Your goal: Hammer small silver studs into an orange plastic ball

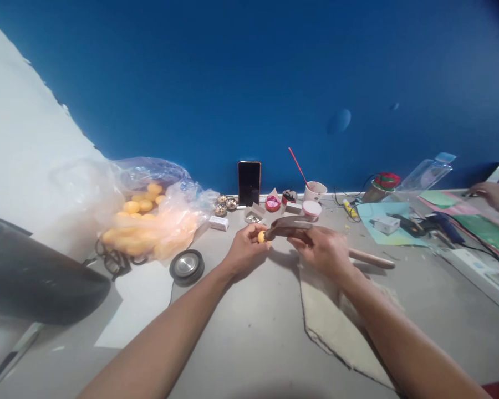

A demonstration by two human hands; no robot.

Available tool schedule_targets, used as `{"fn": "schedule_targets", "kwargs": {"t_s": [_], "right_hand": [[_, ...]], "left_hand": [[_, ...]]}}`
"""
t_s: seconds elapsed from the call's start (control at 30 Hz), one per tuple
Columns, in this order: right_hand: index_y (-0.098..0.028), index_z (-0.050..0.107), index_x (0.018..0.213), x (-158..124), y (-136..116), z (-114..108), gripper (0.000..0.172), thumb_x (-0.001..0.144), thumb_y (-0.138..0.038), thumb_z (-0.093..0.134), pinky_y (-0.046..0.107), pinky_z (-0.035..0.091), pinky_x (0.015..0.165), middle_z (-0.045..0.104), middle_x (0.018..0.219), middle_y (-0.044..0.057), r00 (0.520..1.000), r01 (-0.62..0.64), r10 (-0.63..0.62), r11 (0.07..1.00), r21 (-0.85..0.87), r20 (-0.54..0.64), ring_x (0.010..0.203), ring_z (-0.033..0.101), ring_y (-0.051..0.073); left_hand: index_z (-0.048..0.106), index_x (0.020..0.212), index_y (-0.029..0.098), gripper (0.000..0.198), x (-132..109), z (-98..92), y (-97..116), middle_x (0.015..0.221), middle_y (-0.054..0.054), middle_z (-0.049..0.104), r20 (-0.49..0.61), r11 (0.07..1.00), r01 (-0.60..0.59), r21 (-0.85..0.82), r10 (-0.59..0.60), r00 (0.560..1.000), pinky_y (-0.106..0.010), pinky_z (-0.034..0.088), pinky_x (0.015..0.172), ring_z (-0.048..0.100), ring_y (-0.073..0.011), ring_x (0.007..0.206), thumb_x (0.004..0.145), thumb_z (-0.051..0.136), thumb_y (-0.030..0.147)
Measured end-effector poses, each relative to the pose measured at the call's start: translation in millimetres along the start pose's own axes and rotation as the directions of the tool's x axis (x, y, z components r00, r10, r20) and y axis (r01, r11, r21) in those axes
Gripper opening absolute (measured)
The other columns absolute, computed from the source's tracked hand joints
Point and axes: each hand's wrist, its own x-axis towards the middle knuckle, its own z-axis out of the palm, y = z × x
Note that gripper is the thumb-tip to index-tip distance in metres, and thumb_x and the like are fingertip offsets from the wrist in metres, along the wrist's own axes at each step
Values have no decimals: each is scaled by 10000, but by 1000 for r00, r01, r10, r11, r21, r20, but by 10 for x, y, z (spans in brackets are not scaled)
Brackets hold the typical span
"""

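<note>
- Yellow ball [261,237], small and round, is pinched between the thumb and fingertips of the left hand [244,250]. It is held just above the grey table [249,332], near the middle of the view.
- Brown strip [289,225], flat and gently curved, is grasped by the right hand [322,249]. The fingers are closed round its right part, and its left end touches the ball.
- Both hands sit close together, a little in front of the small things lined up along the blue wall [249,83].
- Beige cloth [332,327] with a dark, frayed edge lies on the table under the right forearm.
- Wooden stick [372,259] lies on the table just beyond the right wrist, pointing to the right.
- Clear bag [149,221], holding more yellow balls, lies to the left of the left hand. A round metal tin [187,266] sits just in front of the bag.
- Black phone [249,182] stands upright against the wall beyond the hands. A cup [315,191] with a red straw [297,164] stands to its right.
- At the far right, another person's hand [493,195] rests on sheets of coloured paper [482,224], well apart from the ball.
</note>
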Motion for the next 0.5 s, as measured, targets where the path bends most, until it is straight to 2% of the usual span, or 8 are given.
{"fn": "schedule_targets", "kwargs": {"t_s": [0.07, 0.2, 0.37, 0.5], "right_hand": [[-202, 692, 762, 4, 1, -7, 356, 972, -467, 583, 286, 315, 548, 673, 619, 32, 1000, 22, -22, 1000, 8, -1, 536, 574, 166], [-186, 691, 779, 16, 3, -27, 333, 958, -458, 622, 282, 345, 566, 674, 626, 34, 993, 24, -21, 999, 26, -115, 542, 578, 162], [-195, 679, 763, 21, -4, -30, 329, 964, -447, 615, 289, 313, 542, 664, 611, 29, 998, 67, -66, 998, 11, -22, 527, 570, 160], [-199, 676, 770, 17, 6, -37, 328, 968, -453, 614, 285, 366, 578, 675, 627, 32, 991, 39, -33, 998, 40, -130, 554, 589, 164]], "left_hand": [[688, 1024, 151, 398, -2, -1, 7, 906, -43, 735, -1, 1000, 21, -17, -21, 1000, -278, 506, 737, 672, -158, 788, 639, 790, 147], [683, 1051, 151, 415, -5, -16, 31, 909, -53, 740, 22, 998, 60, -29, -60, 998, -294, 529, 761, 698, -173, 810, 653, 802, 146], [684, 1056, 148, 412, 3, -26, 30, 847, -31, 729, 20, 997, 63, -34, -62, 998, -289, 527, 725, 680, -150, 716, 656, 776, 121], [686, 1036, 143, 377, 12, -17, 14, 858, -34, 722, 23, 999, 50, -4, -49, 999, -280, 522, 718, 678, -149, 725, 666, 762, 127]]}}
